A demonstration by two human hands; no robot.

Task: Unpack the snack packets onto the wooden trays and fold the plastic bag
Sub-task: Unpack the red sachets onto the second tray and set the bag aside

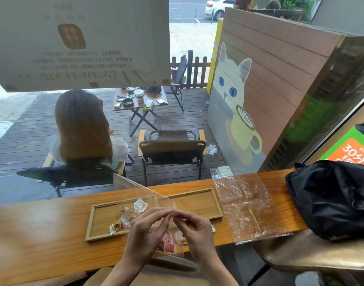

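Note:
Both hands meet over the counter's front edge, pinching the top of a clear plastic bag (172, 240) between them. My left hand (145, 234) and my right hand (194, 232) touch fingertips at its opening. Red and white snack packets (166, 243) hang inside the bag below my fingers. Several unpacked snack packets (127, 215) lie on the left wooden tray (94, 223). The right wooden tray (205, 201) holds nothing that I can see. An empty clear plastic bag (247, 205) lies flat on the counter to the right.
A black bag (331, 199) sits at the counter's right end. A clear acrylic stand (131, 186) rises behind the trays against the window. Outside the glass a person sits in a chair on a wooden deck. A brown stool (313, 252) is under the counter at right.

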